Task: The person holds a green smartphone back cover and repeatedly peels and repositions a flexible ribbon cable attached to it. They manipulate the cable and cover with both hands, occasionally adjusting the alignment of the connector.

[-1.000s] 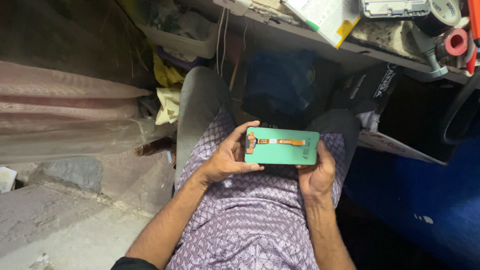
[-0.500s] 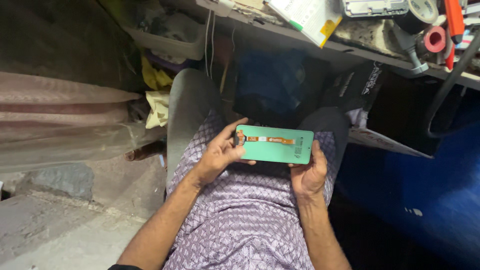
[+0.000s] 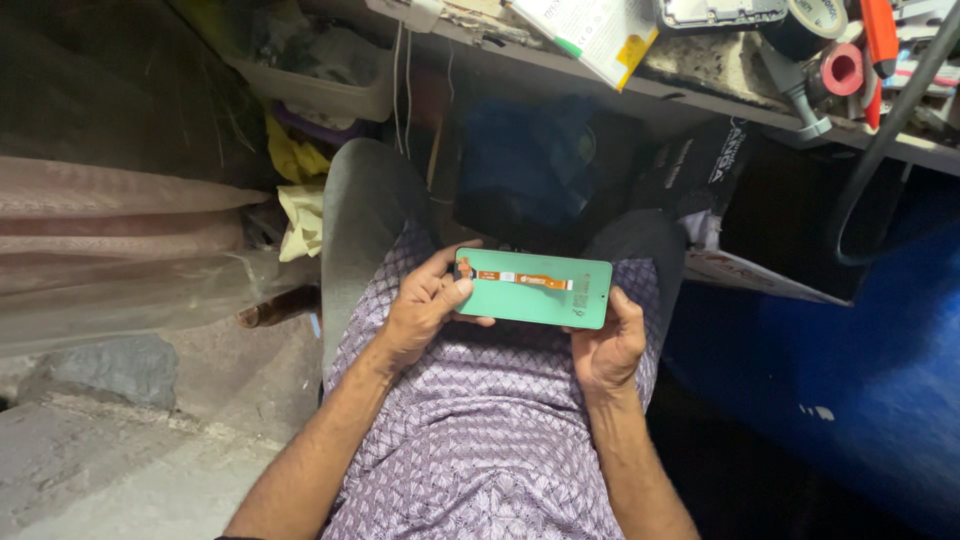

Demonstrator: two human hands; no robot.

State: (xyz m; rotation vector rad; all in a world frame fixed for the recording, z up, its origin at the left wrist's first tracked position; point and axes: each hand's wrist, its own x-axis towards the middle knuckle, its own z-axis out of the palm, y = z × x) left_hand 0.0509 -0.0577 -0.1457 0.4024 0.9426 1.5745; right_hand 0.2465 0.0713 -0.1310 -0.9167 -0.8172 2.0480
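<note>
green phone panel (image 3: 533,289) with orange flex strip (lying flat over lap) | left hand (image 3: 425,312) fingers gripping left end | right hand (image 3: 606,345) clasping right end

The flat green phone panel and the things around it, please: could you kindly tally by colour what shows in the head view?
Green: 1, flat green phone panel, gripped by left hand and right hand
Orange: 1, orange flex ribbon on the panel
Yellow: 1, crumpled yellow cloth
Pink: 1, pink tape roll
Total: 4
</note>
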